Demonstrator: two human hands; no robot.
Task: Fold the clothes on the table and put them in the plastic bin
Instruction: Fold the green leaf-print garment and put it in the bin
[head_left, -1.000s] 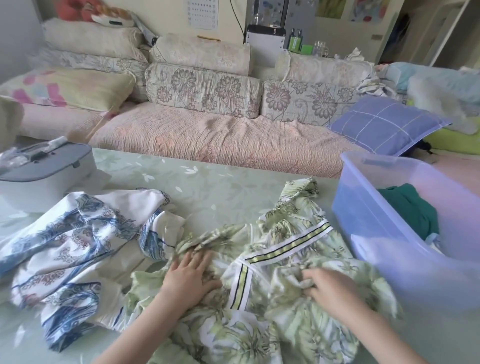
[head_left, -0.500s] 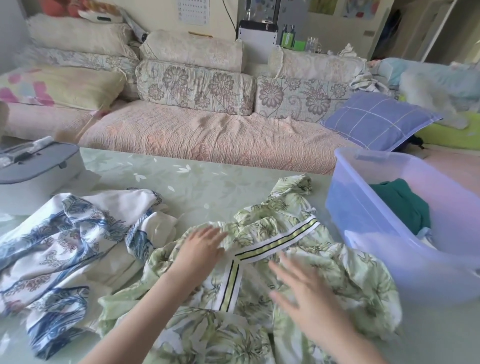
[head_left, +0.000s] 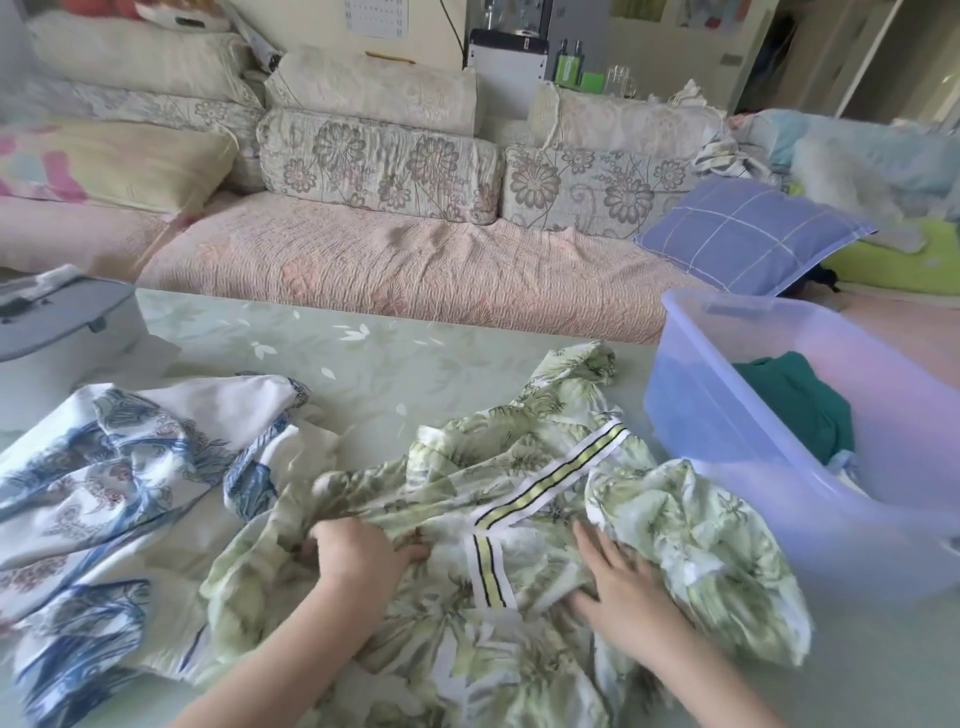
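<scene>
Down at the near edge of the table (head_left: 322, 358), the left hand (head_left: 358, 556) has its fingers curled into a bunch of the green leaf-print garment (head_left: 701, 545), so it's got a proper grip on the cloth. Right hand (head_left: 623, 582) is just to the right of it, fingers straight and spread, lying flat on the same garment with nothing pinched. A white band with a yellow-green stripe (head_left: 488, 571) runs between the two hands and then angles off to the far right. The garment itself is crumpled and spread out on the table, not folded yet, its right side bunched up just beside the plastic bin (head_left: 696, 415). Bin sits at the right end of the table, translucent bluish, with a dark green piece of clothing (head_left: 795, 405) in it. Left of the green one, touching it, is a blue-and-white patterned garment (head_left: 104, 493), also rumpled. Far left there's a grey-lidded box (head_left: 57, 322), and beyond the table a sofa (head_left: 415, 260) with a blue checked pillow (head_left: 748, 239) on it
</scene>
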